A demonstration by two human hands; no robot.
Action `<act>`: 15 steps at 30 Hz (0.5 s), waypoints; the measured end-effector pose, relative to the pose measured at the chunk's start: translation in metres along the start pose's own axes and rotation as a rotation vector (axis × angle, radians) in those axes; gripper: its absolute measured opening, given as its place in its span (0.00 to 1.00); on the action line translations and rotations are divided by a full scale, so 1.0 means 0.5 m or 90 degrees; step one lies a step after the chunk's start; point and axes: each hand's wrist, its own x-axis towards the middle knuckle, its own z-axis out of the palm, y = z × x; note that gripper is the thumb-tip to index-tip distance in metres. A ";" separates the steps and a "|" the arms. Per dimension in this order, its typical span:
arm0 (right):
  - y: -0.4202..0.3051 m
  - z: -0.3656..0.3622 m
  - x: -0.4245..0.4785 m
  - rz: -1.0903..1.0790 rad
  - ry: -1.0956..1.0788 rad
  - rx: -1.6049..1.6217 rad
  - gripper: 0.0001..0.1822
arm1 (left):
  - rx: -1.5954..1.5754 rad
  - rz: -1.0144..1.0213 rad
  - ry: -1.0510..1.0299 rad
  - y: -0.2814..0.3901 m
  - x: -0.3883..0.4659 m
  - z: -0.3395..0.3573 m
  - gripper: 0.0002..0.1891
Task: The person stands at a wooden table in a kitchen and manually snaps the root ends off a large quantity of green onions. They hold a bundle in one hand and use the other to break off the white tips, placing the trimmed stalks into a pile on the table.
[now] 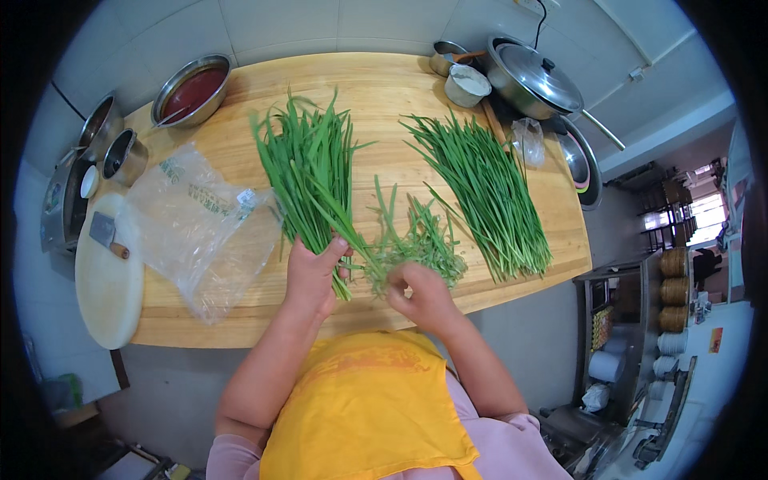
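Observation:
My left hand grips the lower stalks of a bunch of garlic chives, its leaf tips fanning toward the wall. Just to the right, my right hand has its thumb and fingertips curled together beside a loose heap of chive trimmings. Blur and the fingers hide whether a stalk is pinched there. Farther right lies a neat pile of chives, pale cut ends toward me. All of this is on a light wooden table.
A clear plastic bag bearing print lies left, near a round white board with a scraper. Behind stand a bowl of red sauce and a metal pot. At back right are a lidded pan and a white-filled tub.

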 end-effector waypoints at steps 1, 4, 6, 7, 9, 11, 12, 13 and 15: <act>0.003 -0.004 0.000 0.012 -0.003 0.019 0.07 | -0.005 0.012 0.005 -0.005 -0.002 0.000 0.14; 0.008 -0.017 0.001 0.052 -0.018 0.067 0.07 | -0.013 0.051 0.002 0.001 -0.015 0.020 0.13; 0.002 -0.028 0.002 0.083 -0.037 0.094 0.09 | -0.004 0.057 -0.013 0.006 -0.021 0.029 0.14; 0.008 -0.030 0.004 0.077 -0.050 0.106 0.09 | 0.007 0.050 -0.024 0.007 -0.023 0.028 0.14; 0.027 -0.031 0.006 0.066 -0.078 0.129 0.11 | 0.017 0.043 -0.030 0.005 -0.024 0.024 0.15; 0.042 -0.025 0.002 0.093 -0.088 0.212 0.12 | 0.016 0.046 -0.020 -0.007 -0.021 0.020 0.15; 0.042 -0.023 0.003 0.105 -0.092 0.253 0.13 | 0.013 0.055 -0.013 -0.009 -0.021 0.020 0.15; 0.038 -0.022 0.006 0.071 -0.074 0.225 0.13 | 0.010 0.065 -0.006 -0.011 -0.022 0.021 0.15; 0.021 -0.020 0.018 0.003 -0.037 0.168 0.12 | 0.011 0.082 0.016 -0.018 -0.023 0.024 0.15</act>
